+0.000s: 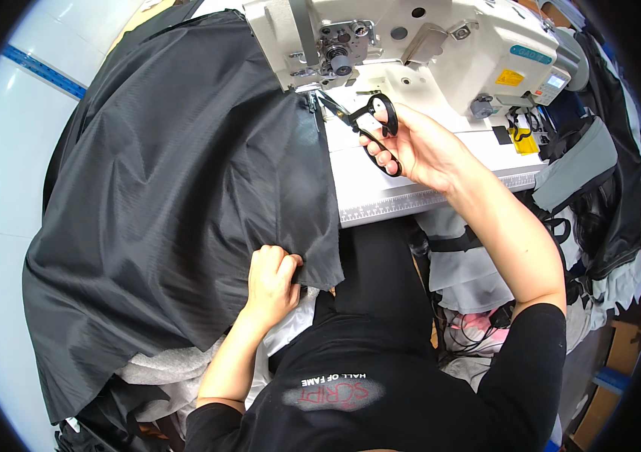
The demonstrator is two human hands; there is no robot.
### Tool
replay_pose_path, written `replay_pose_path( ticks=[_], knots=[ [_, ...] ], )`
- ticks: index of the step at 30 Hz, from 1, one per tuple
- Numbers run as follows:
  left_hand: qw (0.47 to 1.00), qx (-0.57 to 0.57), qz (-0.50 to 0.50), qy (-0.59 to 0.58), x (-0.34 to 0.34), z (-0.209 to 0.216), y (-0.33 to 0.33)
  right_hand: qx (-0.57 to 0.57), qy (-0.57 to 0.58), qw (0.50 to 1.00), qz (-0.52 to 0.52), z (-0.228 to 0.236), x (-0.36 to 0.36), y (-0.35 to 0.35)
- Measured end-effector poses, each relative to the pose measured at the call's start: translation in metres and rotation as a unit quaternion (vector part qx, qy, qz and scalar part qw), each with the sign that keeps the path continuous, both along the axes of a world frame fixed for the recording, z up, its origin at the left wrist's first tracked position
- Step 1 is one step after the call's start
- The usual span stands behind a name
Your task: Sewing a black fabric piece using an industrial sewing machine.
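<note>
A large sheet of black fabric [177,173] spreads over the left side and hangs off the table's front edge. My left hand [271,285] is closed on the fabric near its lower right edge, fingers curled into it. In my right hand [418,147] is a pair of black-handled scissors [364,124], fingers through the loops. The blades are parted and point up and left, close to the needle area of a white sewing machine [448,68]. The fabric's right edge runs under that area. Whether the blades touch thread or cloth I cannot tell.
A ruler strip [403,205] lines the front edge of the white table [441,162]. On the right, a grey cloth piece [580,166] and heaped dark and light fabrics [478,279] crowd the side. A yellow item [525,139] lies beneath the machine's control panel [552,84].
</note>
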State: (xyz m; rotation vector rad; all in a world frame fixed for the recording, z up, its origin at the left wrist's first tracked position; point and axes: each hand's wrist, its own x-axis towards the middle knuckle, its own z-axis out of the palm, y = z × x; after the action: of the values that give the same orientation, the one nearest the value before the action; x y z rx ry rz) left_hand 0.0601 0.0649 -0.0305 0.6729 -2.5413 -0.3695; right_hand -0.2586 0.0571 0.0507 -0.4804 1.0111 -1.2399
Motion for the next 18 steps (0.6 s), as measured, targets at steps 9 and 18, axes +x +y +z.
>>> replay_pose_path(
  ticks=[9,18],
  knots=[
    [1.0,0.004,-0.003,0.013,0.0,0.001,-0.002,0.019,0.037,0.999,-0.016,0.007,0.017,-0.011],
    [1.0,0.0,-0.007,0.0,0.002,0.001,-0.003,-0.001,0.062,0.997,-0.053,-0.014,0.026,-0.002]
  ],
)
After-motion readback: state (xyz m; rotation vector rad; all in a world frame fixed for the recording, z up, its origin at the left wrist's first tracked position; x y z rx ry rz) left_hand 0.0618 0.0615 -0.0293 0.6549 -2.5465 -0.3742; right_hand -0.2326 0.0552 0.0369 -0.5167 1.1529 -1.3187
